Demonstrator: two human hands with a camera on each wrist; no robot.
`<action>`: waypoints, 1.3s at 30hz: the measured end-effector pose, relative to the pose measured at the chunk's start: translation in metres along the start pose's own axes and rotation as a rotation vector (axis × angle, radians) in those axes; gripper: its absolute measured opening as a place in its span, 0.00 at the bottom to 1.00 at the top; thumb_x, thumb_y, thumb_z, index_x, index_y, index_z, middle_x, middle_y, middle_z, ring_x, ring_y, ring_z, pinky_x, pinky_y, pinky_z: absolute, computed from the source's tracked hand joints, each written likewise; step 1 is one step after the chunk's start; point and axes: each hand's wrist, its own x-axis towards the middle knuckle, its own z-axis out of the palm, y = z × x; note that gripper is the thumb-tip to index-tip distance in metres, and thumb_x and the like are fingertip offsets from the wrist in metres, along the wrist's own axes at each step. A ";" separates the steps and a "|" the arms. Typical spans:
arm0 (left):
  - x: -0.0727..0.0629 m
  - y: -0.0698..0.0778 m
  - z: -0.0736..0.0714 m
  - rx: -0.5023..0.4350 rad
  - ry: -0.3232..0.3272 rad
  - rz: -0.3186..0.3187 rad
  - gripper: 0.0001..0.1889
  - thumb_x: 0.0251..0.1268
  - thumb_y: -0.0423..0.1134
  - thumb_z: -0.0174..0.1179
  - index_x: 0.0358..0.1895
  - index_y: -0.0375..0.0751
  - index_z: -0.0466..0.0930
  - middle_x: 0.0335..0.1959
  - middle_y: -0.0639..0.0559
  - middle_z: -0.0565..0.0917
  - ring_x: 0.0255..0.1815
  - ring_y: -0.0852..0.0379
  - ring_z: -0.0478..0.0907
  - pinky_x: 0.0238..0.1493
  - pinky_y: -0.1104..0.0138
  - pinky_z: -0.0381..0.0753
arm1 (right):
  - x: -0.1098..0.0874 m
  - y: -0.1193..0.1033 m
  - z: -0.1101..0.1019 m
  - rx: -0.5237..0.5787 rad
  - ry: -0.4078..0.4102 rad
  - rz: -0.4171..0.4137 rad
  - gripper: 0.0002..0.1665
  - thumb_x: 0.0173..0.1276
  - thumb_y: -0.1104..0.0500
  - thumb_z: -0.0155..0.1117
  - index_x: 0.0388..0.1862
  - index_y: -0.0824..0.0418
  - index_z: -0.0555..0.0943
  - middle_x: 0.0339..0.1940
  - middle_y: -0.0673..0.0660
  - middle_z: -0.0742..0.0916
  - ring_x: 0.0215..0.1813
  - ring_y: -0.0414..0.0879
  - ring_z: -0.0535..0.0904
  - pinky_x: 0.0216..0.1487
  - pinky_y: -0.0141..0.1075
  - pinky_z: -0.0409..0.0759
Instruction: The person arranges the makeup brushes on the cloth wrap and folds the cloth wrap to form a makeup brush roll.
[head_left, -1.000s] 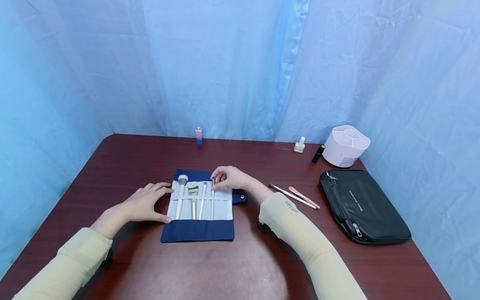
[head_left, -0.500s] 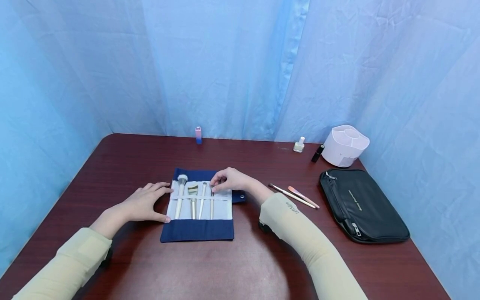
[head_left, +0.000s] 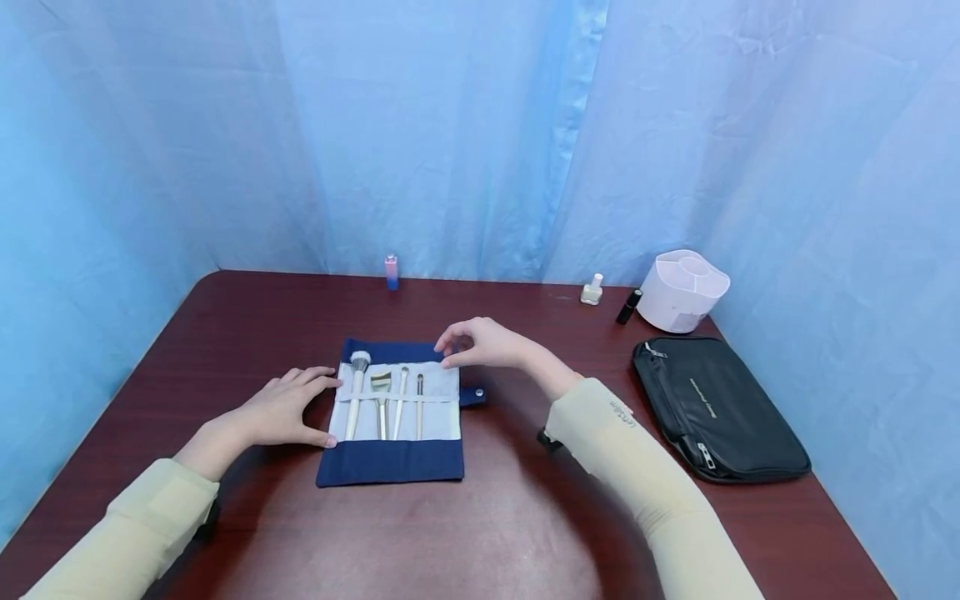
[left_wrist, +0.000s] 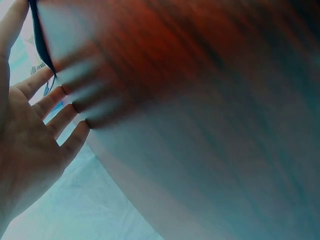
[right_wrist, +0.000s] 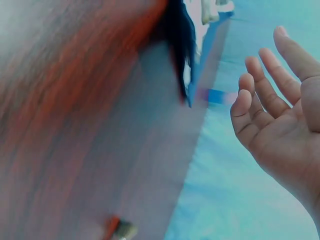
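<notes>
A navy brush roll (head_left: pixel 390 463) with a pale lining lies unfolded on the table. Tucked under its strap are a fluffy makeup brush (head_left: pixel 356 396), a broad flat-headed brush (head_left: pixel 382 383) and slim brushes, the rightmost slim brush (head_left: pixel 420 408) among them. My left hand (head_left: pixel 281 410) rests at the roll's left edge, thumb and fingers spread. Above the roll's upper right corner hovers my right hand (head_left: pixel 487 343), fingers loosely bent and holding nothing. In the right wrist view its palm (right_wrist: pixel 285 135) is bare.
At right lies a black zip case (head_left: pixel 723 408). Behind it stand a white organizer (head_left: pixel 684 296), a black tube (head_left: pixel 629 307) and a nail polish bottle (head_left: pixel 592 290). A pink-blue lipstick (head_left: pixel 392 272) stands at the back. My right sleeve (head_left: pixel 630 467) mostly covers two loose brushes.
My right hand has let go of the rightmost slim brush, which now sits in the roll, and has lifted away up and right. My left hand stays at the roll's edge.
</notes>
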 end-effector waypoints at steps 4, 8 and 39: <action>0.001 -0.001 0.001 0.001 0.001 -0.001 0.50 0.41 0.70 0.66 0.66 0.41 0.67 0.68 0.38 0.65 0.63 0.38 0.62 0.57 0.39 0.64 | -0.017 0.002 -0.010 -0.069 0.065 -0.020 0.20 0.61 0.49 0.68 0.50 0.56 0.82 0.39 0.44 0.83 0.41 0.39 0.77 0.45 0.35 0.78; 0.001 -0.001 0.001 0.003 0.003 0.001 0.50 0.41 0.69 0.66 0.66 0.41 0.67 0.68 0.38 0.64 0.63 0.38 0.62 0.57 0.39 0.64 | -0.037 0.005 -0.021 -0.158 0.127 -0.026 0.18 0.60 0.47 0.68 0.49 0.50 0.82 0.43 0.41 0.83 0.44 0.37 0.77 0.47 0.37 0.78; -0.003 -0.003 0.004 -0.002 0.016 -0.001 0.50 0.41 0.70 0.66 0.66 0.42 0.67 0.68 0.39 0.65 0.64 0.38 0.62 0.57 0.39 0.64 | -0.148 0.093 -0.017 -0.234 0.266 0.172 0.19 0.57 0.61 0.71 0.49 0.58 0.82 0.34 0.51 0.85 0.34 0.40 0.78 0.37 0.37 0.79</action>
